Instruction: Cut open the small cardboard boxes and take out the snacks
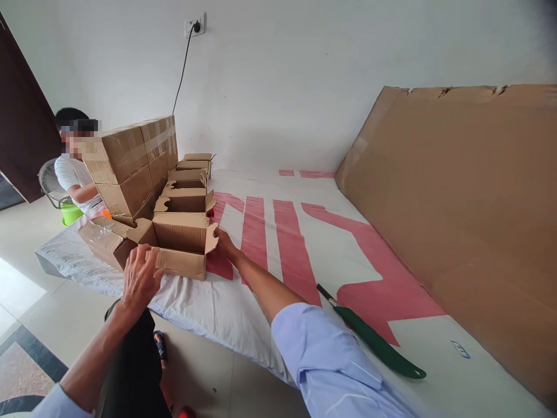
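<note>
An open cardboard box stands on the white and red sheet, at the near end of a row of similar open boxes. My left hand rests on the box's near left flap, fingers spread over the edge. On the opposite side, my right hand presses against the right wall below the notched flap. Both hands touch the same box, one on each side.
A stack of taped cartons stands left of the row, with a seated person behind it. A green-handled knife lies on the sheet near my right arm. A large cardboard sheet leans against the wall at right.
</note>
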### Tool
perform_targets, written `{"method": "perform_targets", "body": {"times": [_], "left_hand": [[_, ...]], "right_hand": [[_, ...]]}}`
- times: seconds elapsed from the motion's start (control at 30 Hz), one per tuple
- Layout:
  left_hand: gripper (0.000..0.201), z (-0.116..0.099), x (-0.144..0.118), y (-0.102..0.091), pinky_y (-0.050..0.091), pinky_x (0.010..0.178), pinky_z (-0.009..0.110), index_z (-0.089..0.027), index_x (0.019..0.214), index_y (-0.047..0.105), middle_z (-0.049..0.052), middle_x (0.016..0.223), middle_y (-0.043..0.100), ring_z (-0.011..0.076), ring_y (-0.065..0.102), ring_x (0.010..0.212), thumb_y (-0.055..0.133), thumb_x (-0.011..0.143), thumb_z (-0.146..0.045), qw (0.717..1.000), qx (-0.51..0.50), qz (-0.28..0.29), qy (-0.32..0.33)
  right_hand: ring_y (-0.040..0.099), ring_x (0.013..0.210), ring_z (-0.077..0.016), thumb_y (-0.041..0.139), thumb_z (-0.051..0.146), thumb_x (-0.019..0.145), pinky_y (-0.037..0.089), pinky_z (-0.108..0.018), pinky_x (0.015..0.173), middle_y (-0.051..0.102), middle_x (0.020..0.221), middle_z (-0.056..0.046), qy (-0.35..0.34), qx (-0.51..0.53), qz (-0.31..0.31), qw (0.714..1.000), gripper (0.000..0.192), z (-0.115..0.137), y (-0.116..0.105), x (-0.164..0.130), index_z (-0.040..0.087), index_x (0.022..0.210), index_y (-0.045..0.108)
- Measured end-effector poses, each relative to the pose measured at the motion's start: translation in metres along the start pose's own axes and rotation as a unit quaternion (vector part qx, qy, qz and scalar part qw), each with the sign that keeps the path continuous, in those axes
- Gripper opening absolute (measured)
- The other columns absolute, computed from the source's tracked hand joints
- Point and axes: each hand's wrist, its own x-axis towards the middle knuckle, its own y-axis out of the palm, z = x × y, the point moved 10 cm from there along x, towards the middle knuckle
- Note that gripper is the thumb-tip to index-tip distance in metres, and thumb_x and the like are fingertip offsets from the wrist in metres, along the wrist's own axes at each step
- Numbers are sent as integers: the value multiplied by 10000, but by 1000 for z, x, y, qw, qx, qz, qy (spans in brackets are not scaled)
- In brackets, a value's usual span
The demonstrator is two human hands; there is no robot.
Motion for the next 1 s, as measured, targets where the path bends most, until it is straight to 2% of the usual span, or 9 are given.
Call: {"method": "perform_targets", "body": {"times": [0.07, 0.17, 0.23, 0.33, 0.4, 0.47, 0.6, 0.77, 1.0], "left_hand": [[277, 7, -20, 9, 545, 948, 474, -226, 1158, 630, 149, 1231, 712, 355, 670, 1162, 735, 909, -284, 996, -57, 2, -61], [362, 19, -39, 56, 571, 806, 418, -232, 1086, 590, 78, 990, 752, 288, 730, 883, 763, 880, -474, 960, -201, 88, -173], [472, 25, -42, 90, 575, 721, 375, -217, 1068, 589, 81, 931, 761, 263, 742, 792, 793, 827, -568, 905, -316, 119, -259], [528, 16, -36, 135, 569, 602, 317, -176, 977, 642, 121, 927, 771, 245, 762, 728, 814, 780, -635, 791, -475, 163, -349], [535, 6, -28, 154, 579, 579, 303, -156, 943, 670, 128, 916, 777, 233, 768, 697, 851, 753, -623, 732, -539, 162, -384], [530, 3, -20, 165, 597, 583, 302, -151, 964, 675, 119, 879, 780, 232, 774, 687, 899, 726, -568, 697, -570, 128, -416], [456, 3, -2, 180, 619, 601, 316, -158, 950, 671, 95, 792, 764, 236, 772, 678, 900, 754, -501, 680, -583, 95, -434], [388, 12, 22, 188, 641, 638, 332, -171, 904, 681, 75, 722, 739, 230, 754, 650, 888, 785, -477, 684, -585, 103, -424], [352, 19, 44, 196, 676, 735, 384, -150, 927, 708, 101, 704, 736, 272, 784, 728, 869, 845, -453, 686, -578, 109, -429]], "right_hand": [[685, 824, -166, 677, 352, 1025, 581, -307, 763, 727, 961, -37, 9, 11, -1, 1000, 217, -1, -3, -7, 142, 1069, 710], [629, 721, -160, 628, 296, 1005, 524, -288, 694, 697, 785, -20, 15, 30, 3, 999, 172, 1, -3, -15, 157, 930, 696], [639, 731, -162, 650, 330, 1010, 542, -310, 708, 713, 831, -18, 20, 39, 12, 999, 178, 4, -1, -19, 166, 957, 696], [677, 797, -176, 672, 358, 1006, 585, -357, 782, 745, 924, -36, 26, 44, 23, 998, 173, 7, 5, -26, 188, 986, 704], [700, 880, -213, 622, 291, 985, 593, -386, 847, 774, 958, -57, 26, 44, 26, 998, 121, 11, 8, -33, 220, 997, 718], [715, 992, -244, 556, 222, 942, 584, -395, 910, 798, 1031, -62, 22, 43, 28, 998, 211, 16, 8, -44, 236, 1059, 732], [720, 1100, -271, 566, 215, 908, 579, -398, 941, 783, 1177, -91, 24, 24, 39, 999, 320, 24, -1, -82, 231, 1178, 737], [702, 1155, -293, 593, 254, 941, 562, -465, 1027, 737, 1231, -132, 13, -30, 33, 999, 371, 26, -39, -156, 207, 1286, 720], [723, 1081, -273, 492, 222, 1024, 616, -455, 965, 763, 1164, -113, -71, -187, -38, 979, 288, 20, -80, -249, 244, 1174, 736]]}}
